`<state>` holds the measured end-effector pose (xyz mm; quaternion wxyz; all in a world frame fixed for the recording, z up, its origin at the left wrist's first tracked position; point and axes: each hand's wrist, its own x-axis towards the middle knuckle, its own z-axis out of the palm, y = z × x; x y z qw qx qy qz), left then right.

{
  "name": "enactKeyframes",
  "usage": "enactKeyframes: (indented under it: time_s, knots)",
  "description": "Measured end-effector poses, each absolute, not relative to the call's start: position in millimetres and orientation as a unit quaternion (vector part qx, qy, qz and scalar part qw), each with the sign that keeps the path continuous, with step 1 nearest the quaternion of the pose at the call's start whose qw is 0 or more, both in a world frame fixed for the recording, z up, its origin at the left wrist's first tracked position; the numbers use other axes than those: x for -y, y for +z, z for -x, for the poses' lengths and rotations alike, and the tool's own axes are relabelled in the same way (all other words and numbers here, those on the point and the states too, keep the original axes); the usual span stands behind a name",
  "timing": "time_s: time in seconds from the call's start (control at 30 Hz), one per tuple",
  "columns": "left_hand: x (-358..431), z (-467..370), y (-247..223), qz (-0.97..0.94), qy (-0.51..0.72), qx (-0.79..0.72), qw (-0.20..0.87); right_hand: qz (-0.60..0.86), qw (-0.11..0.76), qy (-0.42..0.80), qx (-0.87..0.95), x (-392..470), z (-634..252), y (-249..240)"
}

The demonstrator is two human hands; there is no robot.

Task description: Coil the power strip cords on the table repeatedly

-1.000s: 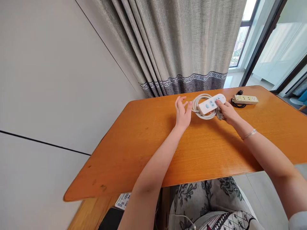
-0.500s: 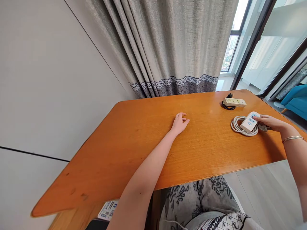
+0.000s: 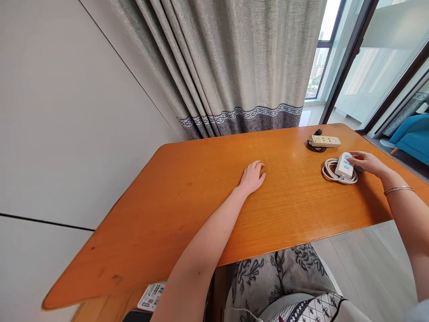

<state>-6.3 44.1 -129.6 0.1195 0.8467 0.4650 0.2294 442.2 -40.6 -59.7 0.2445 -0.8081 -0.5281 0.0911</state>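
My right hand (image 3: 366,162) has its fingers and thumb around the upper right part of a white power strip (image 3: 344,166) with light blue sockets. Beneath and beside that strip lies its coiled white cable (image 3: 329,171) on the orange-brown wooden table (image 3: 187,201). My left hand (image 3: 252,177) rests near the middle of the table, fingers apart and holding nothing. Farther back on the right is a cream power strip (image 3: 325,141) with a black cord (image 3: 317,148) and black plug (image 3: 318,132).
A grey curtain (image 3: 248,62) hangs behind the table, with a white wall (image 3: 67,112) at the left. Beyond the right end is a blue chair (image 3: 414,136). A printed box (image 3: 151,296) sits below the table's near left edge.
My right hand has moved slightly left and away from me with the white power strip, which now stands less tilted over its cable. My left hand has settled lower, fingers still spread.
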Motion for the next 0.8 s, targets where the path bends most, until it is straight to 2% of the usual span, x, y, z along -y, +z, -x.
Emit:
enactKeyframes:
  time_s: [0.13, 0.27, 0.37, 0.47, 0.63, 0.73, 0.8]
  knots:
    - [-42, 6, -126, -0.854, 0.211, -0.462, 0.11, 0.805, 0.223, 0.116, 0.537, 39, -441, -63]
    - [-41, 5, -123, -0.856, 0.2, -0.464, 0.11, 0.774, 0.231, 0.035, 0.589, 32, -432, -67]
    - [-40, 5, -123, -0.855, 0.199, -0.464, 0.117, 0.685, 0.285, -0.05, 0.669, 30, -399, -72]
    - [-38, 5, -123, -0.848, 0.218, -0.465, 0.128, 0.579, 0.304, -0.045, 0.755, 32, -335, -76]
    - [-33, 7, -121, -0.825, 0.284, -0.47, 0.134, 0.49, 0.184, 0.068, 0.85, 39, -210, -78]
    - [-31, 10, -117, -0.816, 0.304, -0.473, 0.135, 0.502, 0.112, 0.099, 0.852, 38, -163, -79]
    - [-29, 12, -115, -0.81, 0.295, -0.489, 0.131, 0.529, 0.098, 0.096, 0.838, 37, -150, -81]
